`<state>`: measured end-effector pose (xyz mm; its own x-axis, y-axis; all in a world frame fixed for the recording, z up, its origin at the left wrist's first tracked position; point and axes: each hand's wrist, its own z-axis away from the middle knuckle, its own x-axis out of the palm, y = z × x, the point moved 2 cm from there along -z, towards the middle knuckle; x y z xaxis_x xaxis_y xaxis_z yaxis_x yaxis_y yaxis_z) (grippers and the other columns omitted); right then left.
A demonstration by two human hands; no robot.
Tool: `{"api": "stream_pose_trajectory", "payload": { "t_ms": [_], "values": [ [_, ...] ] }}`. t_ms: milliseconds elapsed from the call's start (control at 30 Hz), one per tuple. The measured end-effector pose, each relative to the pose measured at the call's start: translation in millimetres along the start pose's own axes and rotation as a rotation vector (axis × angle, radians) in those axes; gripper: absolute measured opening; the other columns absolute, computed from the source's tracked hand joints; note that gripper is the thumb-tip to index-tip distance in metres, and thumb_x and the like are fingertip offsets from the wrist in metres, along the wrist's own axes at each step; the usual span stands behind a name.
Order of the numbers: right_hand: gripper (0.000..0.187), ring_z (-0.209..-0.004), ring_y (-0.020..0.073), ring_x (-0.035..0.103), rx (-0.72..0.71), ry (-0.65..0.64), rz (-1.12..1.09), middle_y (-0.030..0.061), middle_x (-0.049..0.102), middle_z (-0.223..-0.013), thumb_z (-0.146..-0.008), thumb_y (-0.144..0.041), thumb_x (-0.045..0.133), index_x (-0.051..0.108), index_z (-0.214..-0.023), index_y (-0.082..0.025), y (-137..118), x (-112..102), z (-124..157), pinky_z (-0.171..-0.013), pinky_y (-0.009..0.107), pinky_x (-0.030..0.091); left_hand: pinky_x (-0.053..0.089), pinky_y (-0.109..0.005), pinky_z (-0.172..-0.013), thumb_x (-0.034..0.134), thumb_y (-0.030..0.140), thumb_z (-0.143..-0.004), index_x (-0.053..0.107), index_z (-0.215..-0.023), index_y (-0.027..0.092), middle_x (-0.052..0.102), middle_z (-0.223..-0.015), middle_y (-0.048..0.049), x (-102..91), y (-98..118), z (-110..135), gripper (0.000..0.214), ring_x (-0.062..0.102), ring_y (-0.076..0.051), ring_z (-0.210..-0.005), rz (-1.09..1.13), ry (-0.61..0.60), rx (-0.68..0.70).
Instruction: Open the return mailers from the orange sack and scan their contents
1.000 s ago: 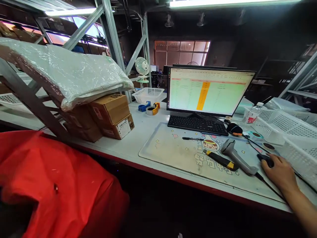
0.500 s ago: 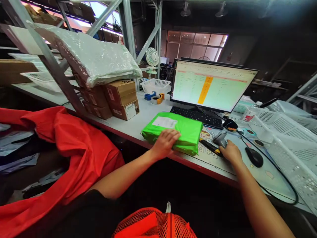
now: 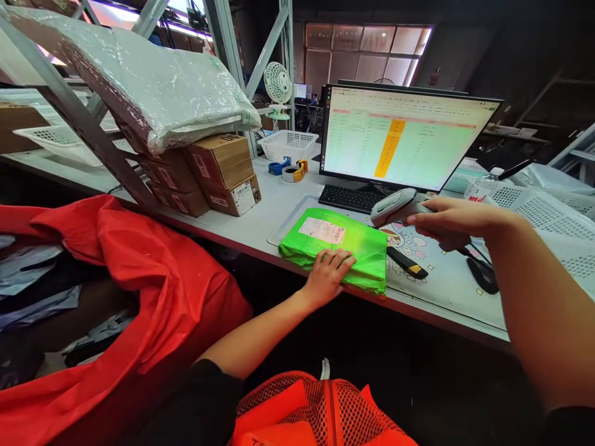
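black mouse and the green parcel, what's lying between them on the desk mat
In the head view, a black-and-yellow cutter lies on the printed mat between the green parcel and the black mouse.

Green plastic-wrapped parcel [image 3: 365, 241], film wrinkled, lying flat at the front edge of the desk [image 3: 274, 203], white label [image 3: 322, 230] up; print too small to read from here. Grey handheld scanner [image 3: 395, 206] held up, nose toward the parcel.

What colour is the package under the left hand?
Bright green package, showing best in the head view.
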<state>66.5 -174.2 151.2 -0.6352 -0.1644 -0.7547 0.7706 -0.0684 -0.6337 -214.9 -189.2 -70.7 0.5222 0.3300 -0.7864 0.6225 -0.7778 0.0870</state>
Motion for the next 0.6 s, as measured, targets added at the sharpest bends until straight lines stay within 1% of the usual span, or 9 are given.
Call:
{"api": "stream_pose_trajectory", "payload": {
  "t_ms": [67, 100, 133, 200, 267, 333, 400, 500, 600],
  "values": [
    [0.061, -0.039, 0.0074, 0.031, 0.035, -0.209, 0.003, -0.0047, 0.040, -0.055, -0.075, -0.079, 0.081, 0.055, -0.076, -0.024, -20, 12, -1, -0.032, 0.024, 0.024, 0.035, -0.050, -0.122, 0.083, 0.019, -0.082, 0.056, -0.144, 0.018, 0.062, -0.150, -0.0117, -3.6, 5, 1, 0.067, 0.054, -0.032, -0.139, -0.002, -0.028, 0.003],
    [0.062, -0.038, 0.0067, 0.030, 0.048, -0.275, 0.005, -0.0046, 0.039, -0.055, -0.077, -0.081, 0.078, 0.054, -0.076, -0.023, -25, 17, -3, -0.032, 0.024, 0.022, 0.034, -0.051, -0.123, 0.084, 0.023, -0.084, 0.056, -0.144, 0.018, 0.061, -0.151, -0.0121, -5.1, 7, 2, 0.066, 0.053, -0.032, -0.140, -0.003, -0.042, 0.007],
    [0.063, -0.038, 0.0061, 0.028, 0.051, -0.285, 0.008, -0.0045, 0.040, -0.055, -0.077, -0.082, 0.076, 0.053, -0.075, -0.023, -27, 20, -5, -0.032, 0.024, 0.020, 0.033, -0.051, -0.124, 0.085, 0.025, -0.085, 0.056, -0.144, 0.017, 0.061, -0.151, -0.0126, -6.6, 8, 3, 0.066, 0.053, -0.032, -0.141, -0.002, -0.053, 0.009],
    [0.065, -0.038, 0.0062, 0.029, 0.055, -0.228, 0.033, -0.0039, 0.041, -0.055, -0.077, -0.085, 0.074, 0.052, -0.075, -0.023, -19, 23, -12, -0.032, 0.024, 0.020, 0.033, -0.052, -0.126, 0.086, 0.027, -0.085, 0.056, -0.145, 0.017, 0.059, -0.153, -0.0136, -10.2, 9, 6, 0.068, 0.051, -0.033, -0.144, 0.012, -0.063, 0.020],
    [0.064, -0.039, 0.0078, 0.035, 0.048, -0.132, 0.082, -0.0020, 0.047, -0.057, -0.080, -0.084, 0.071, 0.053, -0.077, -0.023, -1, 22, -21, -0.033, 0.025, 0.025, 0.036, -0.051, -0.125, 0.085, 0.036, -0.087, 0.055, -0.146, 0.017, 0.056, -0.157, -0.0153, -16.1, 5, 6, 0.069, 0.050, -0.034, -0.146, 0.060, -0.052, 0.044],
    [0.057, -0.045, 0.0108, 0.045, 0.049, -0.035, 0.160, 0.0013, 0.056, -0.064, -0.088, -0.077, 0.067, 0.055, -0.082, -0.022, 24, 21, -32, -0.038, 0.026, 0.033, 0.039, -0.050, -0.125, 0.080, 0.052, -0.092, 0.055, -0.148, 0.015, 0.052, -0.161, -0.0176, -24.4, -4, 1, 0.072, 0.049, -0.034, -0.148, 0.116, -0.032, 0.038],
    [0.046, -0.055, 0.0158, 0.059, 0.090, 0.057, 0.303, 0.0067, 0.067, -0.076, -0.096, -0.065, 0.062, 0.060, -0.091, -0.019, 54, 21, -45, -0.047, 0.028, 0.043, 0.038, -0.051, -0.126, 0.071, 0.064, -0.095, 0.054, -0.151, 0.012, 0.049, -0.164, -0.0201, -32.3, -18, -10, 0.078, 0.046, -0.034, -0.152, 0.138, -0.056, -0.024],
    [0.039, -0.090, 0.0273, 0.073, 0.199, 0.218, 0.593, 0.0184, 0.075, -0.106, -0.101, -0.052, 0.057, 0.067, -0.104, -0.014, 99, 30, -63, -0.071, 0.034, 0.054, 0.030, -0.056, -0.131, 0.064, 0.074, -0.095, 0.048, -0.158, 0.005, 0.040, -0.168, -0.0230, -36.8, -38, -31, 0.095, 0.035, -0.038, -0.159, 0.108, -0.230, -0.128],
    [0.042, -0.114, 0.0358, 0.071, 0.303, 0.314, 0.692, 0.0259, 0.073, -0.123, -0.102, -0.045, 0.055, 0.069, -0.115, -0.008, 138, 50, -72, -0.088, 0.040, 0.054, 0.024, -0.057, -0.134, 0.060, 0.085, -0.089, 0.039, -0.164, 0.003, 0.029, -0.173, -0.0230, -34.3, -49, -41, 0.113, 0.026, -0.038, -0.163, 0.097, -0.378, -0.133]
  ]
}}
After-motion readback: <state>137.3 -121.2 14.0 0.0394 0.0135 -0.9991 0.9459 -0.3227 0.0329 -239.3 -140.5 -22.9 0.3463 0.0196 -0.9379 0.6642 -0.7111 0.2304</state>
